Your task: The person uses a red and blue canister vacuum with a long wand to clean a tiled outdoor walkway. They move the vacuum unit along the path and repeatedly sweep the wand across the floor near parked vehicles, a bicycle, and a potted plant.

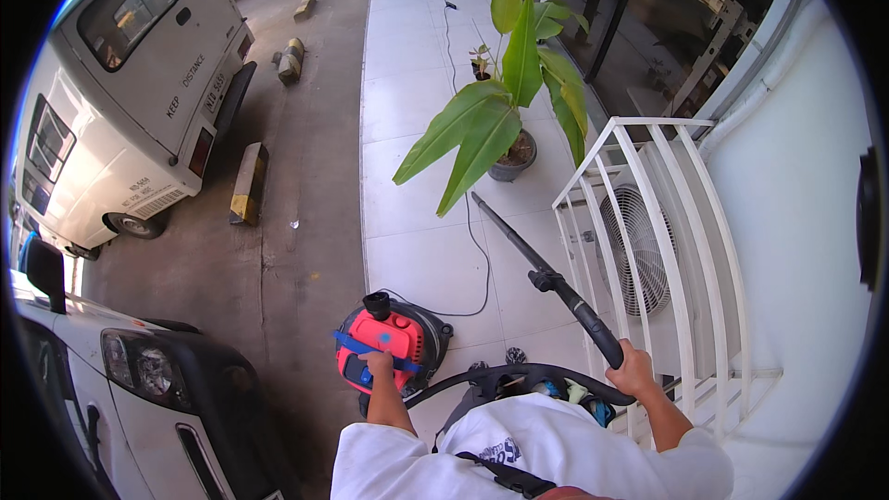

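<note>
My left hand [378,363] grips the blue carry handle [358,343] on top of a red and black canister vacuum cleaner [410,326], near the walkway's left edge. Whether the canister rests on the floor or is lifted, I cannot tell. My right hand [630,371] is closed around the upper end of the black vacuum wand [564,292]. The wand slants away from me, its far tip on or just over the tiles near a potted plant. A black flexible hose [479,373] bends across my waist between wand and canister.
A grey power cord [489,271] trails along the white tiled walkway [396,208]. Ahead stands a broad-leaved potted plant [514,153]. On the right, a white metal cage [635,222] encloses an outdoor fan unit [635,250]. Left are parked vehicles [139,83] and concrete wheel stops [248,184].
</note>
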Tool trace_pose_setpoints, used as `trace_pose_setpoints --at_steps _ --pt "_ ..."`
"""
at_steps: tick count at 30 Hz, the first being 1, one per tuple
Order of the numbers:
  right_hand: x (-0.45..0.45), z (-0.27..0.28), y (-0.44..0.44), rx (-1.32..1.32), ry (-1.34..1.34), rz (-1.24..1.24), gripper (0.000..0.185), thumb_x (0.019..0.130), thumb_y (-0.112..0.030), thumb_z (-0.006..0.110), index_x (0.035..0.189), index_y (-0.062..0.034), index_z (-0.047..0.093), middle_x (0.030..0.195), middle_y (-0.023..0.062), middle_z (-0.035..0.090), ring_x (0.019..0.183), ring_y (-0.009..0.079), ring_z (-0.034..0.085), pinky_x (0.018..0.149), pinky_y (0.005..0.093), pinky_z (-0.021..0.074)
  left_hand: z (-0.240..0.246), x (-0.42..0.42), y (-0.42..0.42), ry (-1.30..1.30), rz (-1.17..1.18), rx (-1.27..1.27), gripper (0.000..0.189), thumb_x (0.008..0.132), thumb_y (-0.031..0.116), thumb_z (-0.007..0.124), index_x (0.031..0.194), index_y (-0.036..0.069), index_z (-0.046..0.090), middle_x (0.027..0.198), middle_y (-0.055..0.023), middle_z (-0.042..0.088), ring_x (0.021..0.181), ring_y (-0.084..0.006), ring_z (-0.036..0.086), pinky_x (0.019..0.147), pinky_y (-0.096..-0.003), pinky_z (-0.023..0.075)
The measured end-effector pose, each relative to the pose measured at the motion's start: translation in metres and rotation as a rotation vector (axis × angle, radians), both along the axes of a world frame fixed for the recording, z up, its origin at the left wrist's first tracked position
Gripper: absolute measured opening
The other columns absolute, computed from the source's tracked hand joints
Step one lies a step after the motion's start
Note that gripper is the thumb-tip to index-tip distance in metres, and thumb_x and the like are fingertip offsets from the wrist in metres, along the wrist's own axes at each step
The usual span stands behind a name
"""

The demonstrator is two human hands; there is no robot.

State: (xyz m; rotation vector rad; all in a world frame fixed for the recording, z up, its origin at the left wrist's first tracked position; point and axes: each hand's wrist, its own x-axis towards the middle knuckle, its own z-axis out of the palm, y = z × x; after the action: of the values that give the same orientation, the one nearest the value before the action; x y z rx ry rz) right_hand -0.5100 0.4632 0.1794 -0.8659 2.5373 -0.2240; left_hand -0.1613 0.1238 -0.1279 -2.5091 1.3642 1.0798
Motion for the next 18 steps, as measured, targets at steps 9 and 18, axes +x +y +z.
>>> trace_pose_setpoints --at_steps 9,18 --pt "-0.053 -0.021 -0.109 -0.178 0.058 0.114 0.043 0.06 -0.016 0.063 0.099 -0.0044 0.048 0.066 0.0189 0.059 0.066 0.0376 0.06 0.062 0.0448 0.0467 -0.009 -0.015 -0.004 0.143 0.406 -0.049 0.094 0.073 0.008 0.064 0.136 -0.001 -0.005 0.126 -0.0241 0.042 0.113 -0.0335 0.047 0.094 -0.0369 0.0403" --pt "-0.147 -0.08 -0.306 -0.134 0.015 0.259 0.038 0.062 -0.015 0.063 0.094 -0.0021 0.047 0.071 0.02 0.061 0.07 0.0375 0.061 0.066 0.0443 0.0485 -0.035 -0.015 -0.009 0.074 0.687 -0.05 0.083 0.076 0.01 0.059 0.139 0.011 0.005 0.123 -0.021 0.048 0.111 -0.0343 0.049 0.095 -0.0424 0.0383"
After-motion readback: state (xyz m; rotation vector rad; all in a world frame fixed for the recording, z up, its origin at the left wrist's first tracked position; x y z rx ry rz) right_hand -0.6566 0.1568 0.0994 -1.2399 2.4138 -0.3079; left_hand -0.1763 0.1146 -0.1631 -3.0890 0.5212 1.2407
